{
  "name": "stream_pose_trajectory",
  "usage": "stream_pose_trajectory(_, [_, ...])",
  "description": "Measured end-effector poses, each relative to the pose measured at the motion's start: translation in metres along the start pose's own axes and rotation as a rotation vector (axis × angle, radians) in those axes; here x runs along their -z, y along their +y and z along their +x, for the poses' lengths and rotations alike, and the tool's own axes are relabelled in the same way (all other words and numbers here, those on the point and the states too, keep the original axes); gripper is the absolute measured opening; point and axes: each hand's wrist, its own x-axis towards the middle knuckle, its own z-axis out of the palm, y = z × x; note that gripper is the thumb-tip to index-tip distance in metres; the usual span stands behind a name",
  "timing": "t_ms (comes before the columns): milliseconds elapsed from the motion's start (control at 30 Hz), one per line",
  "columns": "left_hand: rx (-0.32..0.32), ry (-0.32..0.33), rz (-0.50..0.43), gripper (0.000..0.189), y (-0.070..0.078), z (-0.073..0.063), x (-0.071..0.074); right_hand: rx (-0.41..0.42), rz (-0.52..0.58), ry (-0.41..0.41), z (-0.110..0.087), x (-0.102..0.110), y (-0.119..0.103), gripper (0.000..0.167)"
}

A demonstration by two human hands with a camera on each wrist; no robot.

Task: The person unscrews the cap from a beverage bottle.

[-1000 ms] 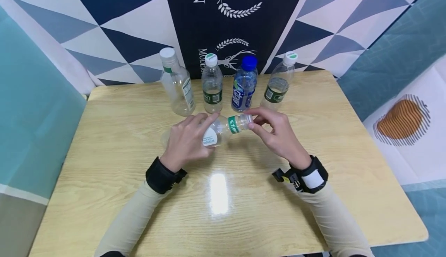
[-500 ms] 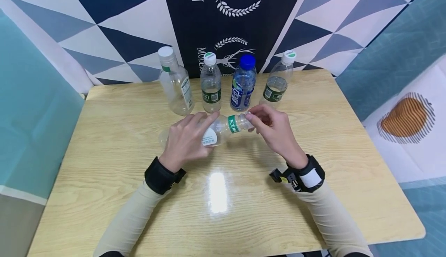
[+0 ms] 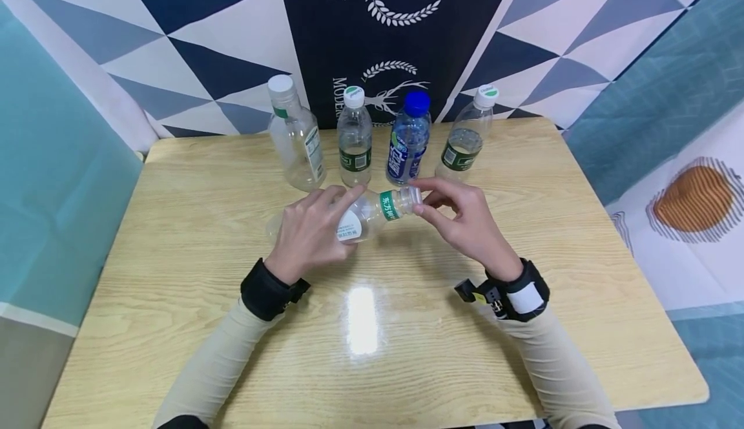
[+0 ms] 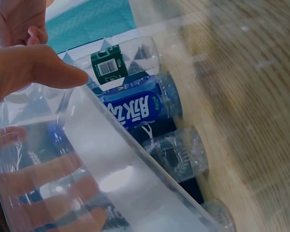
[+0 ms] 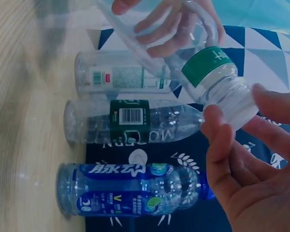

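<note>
A clear plastic bottle (image 3: 374, 212) with a green neck band is held lying on its side, neck to the right, above the table. My left hand (image 3: 314, 229) grips its body; in the left wrist view the thumb (image 4: 53, 70) lies along the near side and the other fingers show through the plastic. At the neck end, my right hand (image 3: 462, 219) has thumb and fingers around the whitish cap (image 5: 239, 108). In the right wrist view the fingertips touch the cap from both sides. The bottle's base is partly hidden behind the left hand.
Along the table's (image 3: 407, 358) back edge stand a large clear bottle (image 3: 299, 148), a small green-labelled bottle (image 3: 354, 138), a blue-capped bottle (image 3: 407, 145) and another green-labelled bottle (image 3: 463, 138). A patterned cloth (image 3: 227, 48) hangs behind them.
Half a second ago the right hand was turned over the cap with its fingers bunched; now its thumb and fingers are spread around the cap again. The left hand and bottle stay in place.
</note>
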Motion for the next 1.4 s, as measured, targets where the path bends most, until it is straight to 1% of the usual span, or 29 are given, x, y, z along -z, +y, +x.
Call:
stream_pose_trajectory(100, [-0.004, -0.002, 0.006, 0.094, 0.0002, 0.0007, -0.0003, 0.025, -0.002, 0.025, -0.0002, -0.0012, 0.0003, 0.031])
stream_pose_trajectory(200, [-0.018, 0.007, 0.019, 0.093, 0.0011, 0.0012, -0.0007, 0.003, 0.015, 0.066, 0.0001, -0.0036, 0.0008, 0.025])
stream_pose_trajectory(333, [-0.031, 0.024, 0.044, 0.093, 0.0019, 0.0018, -0.0012, -0.089, 0.049, 0.097, 0.0008, -0.0057, -0.0004, 0.026])
stream_pose_trajectory(467, [-0.033, 0.035, 0.055, 0.093, 0.002, 0.0022, -0.0022, -0.198, 0.059, 0.071, 0.001, -0.0048, -0.0022, 0.024])
stream_pose_trajectory(567, [-0.035, 0.039, 0.055, 0.092, 0.0024, 0.0024, -0.0026, -0.233, 0.044, 0.043, 0.0007, -0.0039, -0.0024, 0.024])
stream_pose_trajectory(667, [-0.032, 0.036, 0.05, 0.092, 0.0025, 0.0023, -0.0023, -0.213, 0.035, 0.036, -0.0001, -0.0033, -0.0017, 0.024])
stream_pose_trajectory(767, [-0.019, 0.028, 0.031, 0.093, 0.0022, 0.0019, -0.0018, -0.151, 0.02, 0.028, -0.0008, -0.0027, -0.0005, 0.025])
stream_pose_trajectory(933, [0.002, 0.007, 0.004, 0.093, 0.002, 0.0013, -0.0017, -0.046, -0.006, 0.012, -0.0015, -0.0012, -0.0011, 0.033])
stream_pose_trajectory(1000, [0.003, 0.0, 0.004, 0.094, 0.0023, 0.001, -0.0019, -0.03, -0.006, 0.017, -0.0016, -0.0015, -0.0016, 0.032])
stream_pose_trajectory(1100, [-0.001, -0.006, 0.013, 0.094, 0.0027, 0.0003, -0.0019, -0.034, 0.008, 0.036, -0.0009, -0.0038, -0.0015, 0.026])
stream_pose_trajectory(1200, [-0.009, -0.008, 0.028, 0.094, 0.0033, -0.0002, -0.0018, -0.078, 0.008, 0.057, 0.0, -0.0057, -0.0017, 0.022])
stream_pose_trajectory(1400, [-0.013, -0.001, 0.041, 0.094, 0.0039, -0.0003, -0.0017, -0.239, -0.007, 0.067, 0.0016, -0.0045, -0.0045, 0.025])
